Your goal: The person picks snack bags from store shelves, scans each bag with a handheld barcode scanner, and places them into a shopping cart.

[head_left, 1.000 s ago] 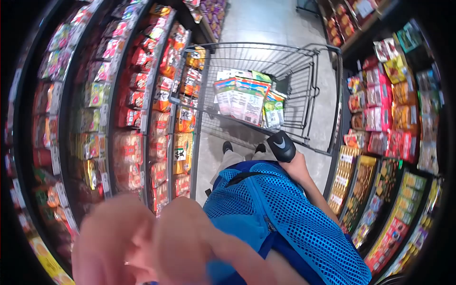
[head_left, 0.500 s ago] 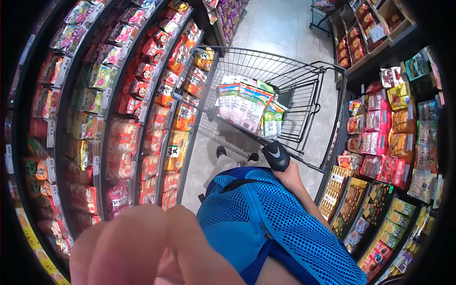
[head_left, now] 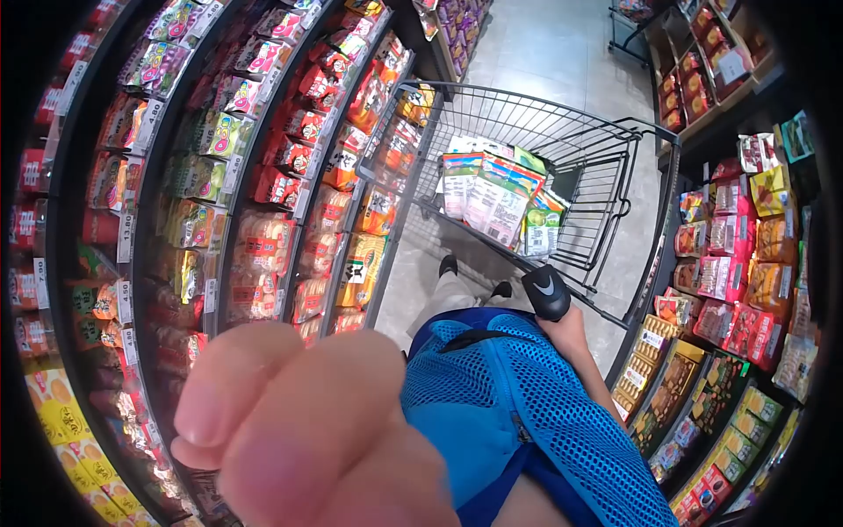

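A black wire shopping cart (head_left: pixel 536 104) stands before me, and its black handle end (head_left: pixel 546 294) with a pale curved mark is gripped by my right hand (head_left: pixel 566 332). Several printed snack packets (head_left: pixel 496 198), red, white and green, lie in a pile in the cart basket. Close to the camera, large and blurred, my left hand (head_left: pixel 307 422) is closed, its fingers curled and bunched together. Nothing shows between those fingers. A blue mesh vest (head_left: pixel 544 413) covers my torso.
Shelves of bagged snacks (head_left: pixel 263 255) with price tags line the left side. More packets (head_left: pixel 724 272) and boxed sweets (head_left: pixel 645 351) fill the right-hand shelves. Yellow boxes (head_left: pixel 66 408) sit at lower left. Tiled floor (head_left: pixel 536 44) runs ahead past the cart.
The view has swung left, so the cart and shelves appear further right. My left hand has turned and risen, showing its fingertips. My right hand stays on the handle.
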Available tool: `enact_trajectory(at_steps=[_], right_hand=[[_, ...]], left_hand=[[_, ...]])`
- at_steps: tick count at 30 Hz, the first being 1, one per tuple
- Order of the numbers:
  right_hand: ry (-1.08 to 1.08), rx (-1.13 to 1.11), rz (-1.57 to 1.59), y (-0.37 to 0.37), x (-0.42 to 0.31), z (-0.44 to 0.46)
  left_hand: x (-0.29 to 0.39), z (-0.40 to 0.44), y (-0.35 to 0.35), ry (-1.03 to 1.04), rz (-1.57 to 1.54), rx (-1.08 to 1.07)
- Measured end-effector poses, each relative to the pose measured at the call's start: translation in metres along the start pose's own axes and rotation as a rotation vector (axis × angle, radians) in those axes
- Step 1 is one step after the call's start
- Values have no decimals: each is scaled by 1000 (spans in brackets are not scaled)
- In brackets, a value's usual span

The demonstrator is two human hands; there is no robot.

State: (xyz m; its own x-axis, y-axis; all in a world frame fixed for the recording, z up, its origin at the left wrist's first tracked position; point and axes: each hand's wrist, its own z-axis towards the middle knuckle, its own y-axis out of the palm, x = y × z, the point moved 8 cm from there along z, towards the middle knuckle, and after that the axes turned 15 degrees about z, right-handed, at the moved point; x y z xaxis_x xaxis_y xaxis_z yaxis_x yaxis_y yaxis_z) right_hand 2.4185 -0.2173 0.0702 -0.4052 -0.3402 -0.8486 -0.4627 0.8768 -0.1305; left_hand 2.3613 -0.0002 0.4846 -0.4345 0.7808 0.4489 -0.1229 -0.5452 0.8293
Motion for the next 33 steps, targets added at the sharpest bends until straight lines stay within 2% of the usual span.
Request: enact_trajectory(at_steps=[4,6,8,10,12,13,14,15,16,17,19,22,24,25,27,28,29,30,31,33], right_hand=[[11,15,7,6,-6,5],[-3,21,9,8,3,11],[33,47,-37,11,-9,13],[-6,84,-44,16,-21,16],[8,98,-11,20,-11,27],[17,106,2,22,-5,35],[35,83,-8,27,-2,42],[33,69,-46,31,-11,47],[31,56,-82,40,-21,51],[29,46,-115,49,-31,56],[-5,7,-123,68,-50,66],[-77,-53,-123,94,-70,83],[-112,-69,-128,111,-82,93],[-126,-77,-130,119,-87,96],[-70,-104,-201,131,-88,105],[-80,-108,-218,139,-91,107],[-90,-111,-234,146,-95,109],[-76,-118,-219,154,-101,108],[-80,-118,-212,158,-101,111],[-85,-114,-196,163,-93,115]], left_hand=[[0,0,-18,53,57,88],[12,3,-40,95,179,151],[18,7,-88,88,458,178],[21,-6,-173,37,856,241],[1,-47,-289,-243,1443,346],[-8,-88,-357,-432,1590,372],[-18,-162,-442,-697,1518,569],[-29,-240,-520,-925,1405,658],[-23,-299,-544,-1212,1392,867],[-26,-347,-560,-1187,1225,1075],[-56,-431,-587,-1049,638,1163],[-40,-379,-547,-791,646,1049],[-32,-367,-563,-848,107,1124],[7,-351,-583,-850,639,1067],[57,-271,-585,-545,509,863],[94,-222,-562,-555,484,1006],[140,-160,-524,-424,672,1055],[178,-113,-493,-242,763,956],[208,-77,-478,-171,913,871],[256,-14,-429,-33,1319,829]])
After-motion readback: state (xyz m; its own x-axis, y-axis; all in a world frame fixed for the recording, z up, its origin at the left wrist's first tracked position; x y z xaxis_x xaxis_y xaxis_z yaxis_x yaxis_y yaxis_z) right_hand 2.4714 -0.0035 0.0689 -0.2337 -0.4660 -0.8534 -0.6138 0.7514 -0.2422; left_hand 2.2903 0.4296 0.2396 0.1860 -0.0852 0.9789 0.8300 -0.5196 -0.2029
